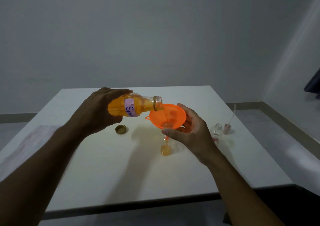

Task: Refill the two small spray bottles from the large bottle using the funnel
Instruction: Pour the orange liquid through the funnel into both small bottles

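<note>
A: What has the left hand (98,111) got?

B: Its fingers (119,92) are wrapped round the large clear plastic bottle (136,107) of orange liquid with a lilac paper label. It is tipped nearly level, its threaded neck over the orange plastic cone funnel (167,116).

A: And the right hand (192,132)?

B: It pinches the funnel's rim. The spout goes down into 1 small clear spray bottle (166,149) on the smooth white counter (103,165), with orange liquid pooled in its base.

A: Anything else?

B: A 2nd small clear bottle (216,132) stands open further right, just beside a pink spray head (227,128). A round gold cap (121,129) lies near the left hand.
</note>
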Motion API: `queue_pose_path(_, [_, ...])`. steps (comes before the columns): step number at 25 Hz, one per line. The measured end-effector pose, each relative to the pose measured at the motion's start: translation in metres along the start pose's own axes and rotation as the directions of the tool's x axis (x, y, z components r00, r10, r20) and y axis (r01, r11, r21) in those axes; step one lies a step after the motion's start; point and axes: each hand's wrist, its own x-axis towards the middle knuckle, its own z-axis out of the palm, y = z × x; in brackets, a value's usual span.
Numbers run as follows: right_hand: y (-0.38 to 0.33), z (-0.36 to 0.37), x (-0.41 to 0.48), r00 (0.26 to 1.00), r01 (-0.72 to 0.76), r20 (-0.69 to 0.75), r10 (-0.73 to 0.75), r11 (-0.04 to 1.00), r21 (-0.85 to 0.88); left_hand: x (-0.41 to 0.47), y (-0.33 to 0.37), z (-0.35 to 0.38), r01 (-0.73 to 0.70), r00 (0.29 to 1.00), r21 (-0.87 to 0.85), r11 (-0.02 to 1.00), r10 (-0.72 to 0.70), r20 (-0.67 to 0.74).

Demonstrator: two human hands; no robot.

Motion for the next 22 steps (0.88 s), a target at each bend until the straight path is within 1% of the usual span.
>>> queue_pose_path(7, [-0.0003,-0.001,0.0,1.0,0.0,0.002,0.0,1.0,0.027,0.0005,0.0,-0.0007,0.018,1.0,0.001,1.0,-0.018,0.008])
queue_pose_path(22, [0.0,-0.0005,0.0013,1.0,0.007,-0.005,-0.007,1.0,0.002,0.0015,-0.0033,0.0018,0.008,1.0,0.02,1.0,-0.008,0.021])
